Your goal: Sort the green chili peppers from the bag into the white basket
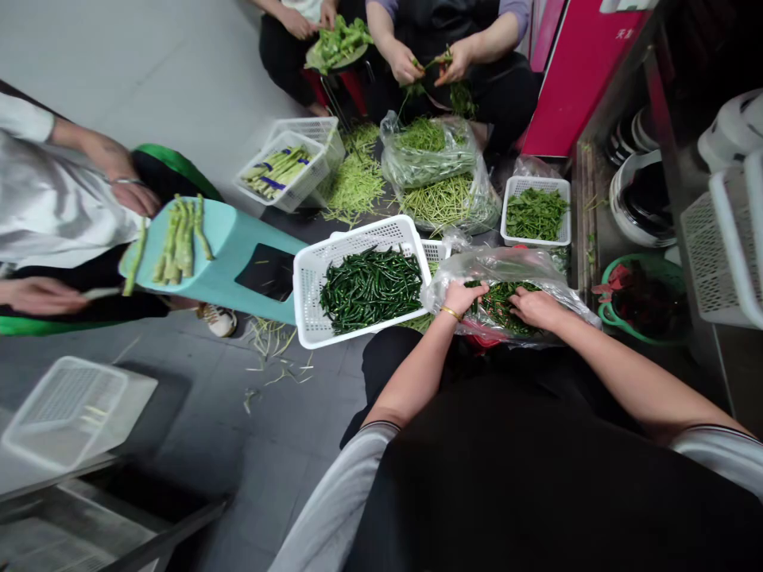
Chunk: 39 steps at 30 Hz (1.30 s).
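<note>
In front of me a clear plastic bag [524,266] lies with its mouth spread, full of thin green chilies [504,306]. My left hand [462,299] is at the left side of the bag mouth, its fingers closed on some dark green chilies. Among the chilies on the right, my right hand [533,308] has its fingers curled down and pinched; what is in them is too small to tell. Just left of the bag stands a white perforated basket [307,294] holding a heap of dark green chilies [373,290].
A turquoise stool [223,246] bears thick green stalks; a person beside it holds a knife. Two people opposite handle greens. Clear bags of green stems [438,199] and a white basket of leaves [536,238] stand ahead. A green basin [647,298] is at right.
</note>
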Each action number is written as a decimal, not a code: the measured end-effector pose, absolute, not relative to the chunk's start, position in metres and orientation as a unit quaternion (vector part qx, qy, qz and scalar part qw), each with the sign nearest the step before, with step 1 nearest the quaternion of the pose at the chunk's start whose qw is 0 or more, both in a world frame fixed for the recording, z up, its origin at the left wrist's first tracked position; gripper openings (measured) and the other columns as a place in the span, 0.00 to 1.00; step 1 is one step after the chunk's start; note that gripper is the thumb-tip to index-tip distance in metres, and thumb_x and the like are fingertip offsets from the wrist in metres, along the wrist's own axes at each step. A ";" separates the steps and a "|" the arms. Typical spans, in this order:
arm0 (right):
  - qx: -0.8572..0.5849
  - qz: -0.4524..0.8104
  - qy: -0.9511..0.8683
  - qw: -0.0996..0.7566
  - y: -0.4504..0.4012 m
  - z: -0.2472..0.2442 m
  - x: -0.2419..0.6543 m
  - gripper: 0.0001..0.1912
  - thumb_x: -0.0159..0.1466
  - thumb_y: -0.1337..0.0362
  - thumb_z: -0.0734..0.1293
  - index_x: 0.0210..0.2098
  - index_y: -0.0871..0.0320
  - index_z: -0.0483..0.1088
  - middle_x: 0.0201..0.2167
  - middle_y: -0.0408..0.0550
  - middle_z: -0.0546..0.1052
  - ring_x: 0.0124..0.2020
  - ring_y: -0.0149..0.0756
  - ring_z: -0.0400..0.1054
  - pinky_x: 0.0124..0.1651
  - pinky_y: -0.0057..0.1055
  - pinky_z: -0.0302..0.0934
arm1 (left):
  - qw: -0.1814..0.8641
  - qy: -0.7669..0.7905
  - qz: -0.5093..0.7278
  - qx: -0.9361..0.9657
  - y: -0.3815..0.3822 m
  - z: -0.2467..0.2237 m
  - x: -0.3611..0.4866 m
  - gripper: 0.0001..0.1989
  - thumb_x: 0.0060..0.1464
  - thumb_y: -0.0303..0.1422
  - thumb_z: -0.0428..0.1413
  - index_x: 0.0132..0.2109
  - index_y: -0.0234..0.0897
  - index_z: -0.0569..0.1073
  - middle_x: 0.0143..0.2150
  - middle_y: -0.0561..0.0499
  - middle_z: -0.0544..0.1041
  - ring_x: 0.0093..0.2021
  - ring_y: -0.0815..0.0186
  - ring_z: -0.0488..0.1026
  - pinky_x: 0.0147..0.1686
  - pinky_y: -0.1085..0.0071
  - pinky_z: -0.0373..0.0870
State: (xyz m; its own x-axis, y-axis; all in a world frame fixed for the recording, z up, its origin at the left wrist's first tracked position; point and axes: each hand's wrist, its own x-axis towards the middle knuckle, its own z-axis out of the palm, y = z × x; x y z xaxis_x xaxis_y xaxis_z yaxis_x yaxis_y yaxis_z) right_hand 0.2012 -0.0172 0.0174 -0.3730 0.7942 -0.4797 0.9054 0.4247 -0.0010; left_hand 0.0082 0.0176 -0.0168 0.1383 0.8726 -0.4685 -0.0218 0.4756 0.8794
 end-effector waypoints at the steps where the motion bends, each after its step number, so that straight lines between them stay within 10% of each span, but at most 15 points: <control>1: 0.542 -0.137 0.803 0.207 -0.016 0.010 0.197 0.20 0.72 0.58 0.57 0.54 0.60 0.72 0.50 0.62 0.73 0.39 0.43 0.74 0.39 0.33 0.62 | 0.630 0.558 0.338 0.421 0.017 -0.019 0.008 0.11 0.39 0.33 0.69 0.28 0.32 0.77 0.18 0.55 0.72 0.20 0.72 0.66 0.26 0.74 0.63; 9: 0.606 -0.222 0.744 0.170 0.008 -0.011 0.186 0.11 0.66 0.65 0.63 0.43 0.62 0.76 0.40 0.56 0.78 0.38 0.39 0.72 0.39 0.29 0.61 | 0.681 0.532 0.331 0.378 0.015 -0.016 0.009 0.12 0.41 0.36 0.70 0.30 0.33 0.78 0.19 0.53 0.73 0.23 0.69 0.69 0.28 0.72 0.68; 19: 0.560 -0.336 0.753 -0.081 -0.008 0.010 0.208 0.10 0.67 0.62 0.61 0.32 0.59 0.70 0.31 0.49 0.76 0.32 0.35 0.66 0.38 0.28 0.58 | 0.761 0.487 0.335 0.268 0.008 -0.033 0.026 0.15 0.37 0.37 0.70 0.25 0.30 0.75 0.19 0.52 0.73 0.19 0.73 0.66 0.22 0.74 0.61; 27: 0.636 -0.287 0.700 0.153 -0.002 0.012 0.200 0.09 0.66 0.66 0.65 0.38 0.62 0.76 0.36 0.55 0.80 0.36 0.38 0.73 0.37 0.27 0.60 | 0.497 0.509 0.354 0.607 -0.004 0.002 0.025 0.07 0.48 0.32 0.64 0.30 0.32 0.77 0.30 0.49 0.79 0.34 0.65 0.74 0.40 0.70 0.69; 32: 0.608 -0.256 0.742 0.118 0.007 0.017 0.212 0.24 0.66 0.64 0.67 0.61 0.62 0.69 0.55 0.58 0.75 0.54 0.43 0.70 0.54 0.30 0.61 | 0.491 0.338 0.164 0.786 -0.023 0.069 -0.038 0.08 0.49 0.34 0.63 0.36 0.35 0.80 0.33 0.51 0.81 0.34 0.67 0.75 0.40 0.72 0.69; 39: 0.572 -0.227 0.772 0.159 0.026 0.031 0.203 0.18 0.68 0.61 0.64 0.53 0.60 0.75 0.50 0.56 0.79 0.49 0.45 0.73 0.51 0.33 0.63 | 0.452 0.615 0.344 0.547 0.015 0.064 -0.198 0.11 0.45 0.41 0.66 0.34 0.40 0.79 0.25 0.54 0.77 0.25 0.68 0.68 0.31 0.68 0.68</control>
State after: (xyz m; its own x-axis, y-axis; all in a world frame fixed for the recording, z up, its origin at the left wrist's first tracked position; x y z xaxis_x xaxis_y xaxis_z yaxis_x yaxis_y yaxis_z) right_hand 0.2025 0.0263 0.0306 -0.2953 0.8107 -0.5055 0.9553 0.2424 -0.1693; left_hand -0.1981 0.0154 0.0642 0.0071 0.9839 -0.1788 0.3621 0.1641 0.9176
